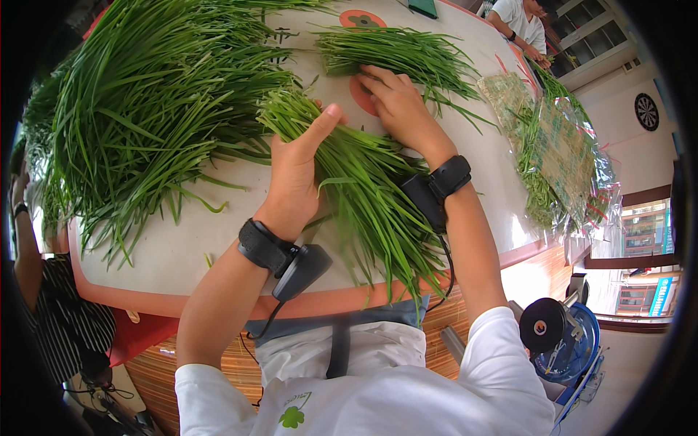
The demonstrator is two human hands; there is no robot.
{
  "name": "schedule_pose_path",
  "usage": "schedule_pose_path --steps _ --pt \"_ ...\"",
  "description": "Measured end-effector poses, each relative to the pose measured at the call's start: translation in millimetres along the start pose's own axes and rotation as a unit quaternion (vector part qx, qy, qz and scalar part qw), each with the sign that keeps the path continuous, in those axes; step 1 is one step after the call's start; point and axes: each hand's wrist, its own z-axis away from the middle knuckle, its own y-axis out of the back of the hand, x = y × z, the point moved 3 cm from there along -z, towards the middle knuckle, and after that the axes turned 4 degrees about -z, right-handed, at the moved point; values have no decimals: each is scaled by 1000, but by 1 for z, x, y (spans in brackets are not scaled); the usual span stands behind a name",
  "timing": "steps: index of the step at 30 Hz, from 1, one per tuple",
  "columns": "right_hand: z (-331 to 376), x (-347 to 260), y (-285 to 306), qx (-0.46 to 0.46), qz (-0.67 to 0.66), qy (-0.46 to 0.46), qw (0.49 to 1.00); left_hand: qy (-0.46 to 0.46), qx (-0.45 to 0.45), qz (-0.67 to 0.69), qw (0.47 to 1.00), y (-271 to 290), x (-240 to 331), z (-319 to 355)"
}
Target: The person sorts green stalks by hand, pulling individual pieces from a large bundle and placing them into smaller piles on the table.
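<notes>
My left hand (291, 174) is closed round a bunch of garlic chives (371, 182), thumb up along the pale cut ends. The green leaves of this bunch trail toward me and to the right, over the table's near edge. Beyond it, my right hand (400, 105) reaches palm down with its fingers apart, the fingertips by the stem end of a second chive bunch (400, 52) lying on the table. Whether they touch its stems I cannot tell. A large loose heap of chives (160, 102) spreads over the table's left side.
The white table (174, 254) has an orange rim. At right lies clear plastic wrapping (574, 156) with more greens. One person (520, 25) handles greens at the far right; another in a striped garment (65, 312) stands at left. A blue round object (578, 345) stands low at right.
</notes>
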Motion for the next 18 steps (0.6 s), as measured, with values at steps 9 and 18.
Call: schedule_pose_path --steps 9,18 --pt "0 -4 2 37 -12 12 999 -4 -6 -19 1000 1 0 0" --pt "-2 -2 4 22 -56 18 998 -5 4 -17 1000 1 -1 -1"
